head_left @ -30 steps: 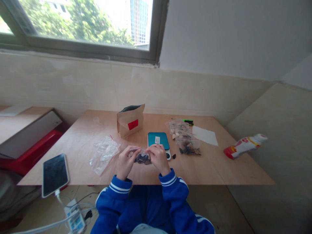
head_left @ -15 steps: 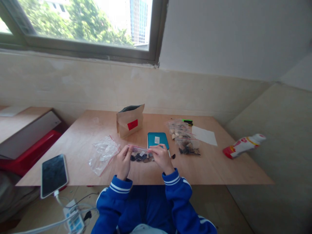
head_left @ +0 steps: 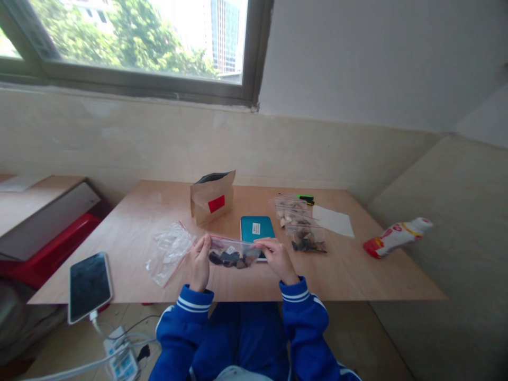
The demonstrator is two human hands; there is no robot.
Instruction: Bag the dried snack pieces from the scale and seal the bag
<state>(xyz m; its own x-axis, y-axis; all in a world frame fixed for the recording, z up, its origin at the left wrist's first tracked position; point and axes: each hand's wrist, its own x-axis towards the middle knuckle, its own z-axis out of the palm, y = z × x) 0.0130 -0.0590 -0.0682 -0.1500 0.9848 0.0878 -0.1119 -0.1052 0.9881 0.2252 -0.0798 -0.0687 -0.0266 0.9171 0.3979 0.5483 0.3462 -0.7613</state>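
A clear zip bag (head_left: 230, 257) with dark and brown pieces inside is stretched between my hands above the table. My left hand (head_left: 200, 262) pinches its upper left corner. At the top right end, my right hand (head_left: 277, 258) grips the red-edged strip. Just behind the bag lies a teal scale-like flat device (head_left: 257, 228) with a white label, partly covered by the bag and my right hand. Several similar filled zip bags (head_left: 305, 237) are grouped to the right. Beside my left hand is a crumpled pile of clear bags (head_left: 167, 253).
An open brown paper pouch (head_left: 214, 201) with a red label stands at the back. White paper (head_left: 332, 220) and a black-green object (head_left: 305, 199) lie at back right, near a red-white bottle (head_left: 397, 237). A plugged-in tablet (head_left: 90, 287) overhangs the front left edge.
My right hand has slid rightward along the bag's top edge, so my hands are farther apart and more of the strip shows. The left hand has barely moved.
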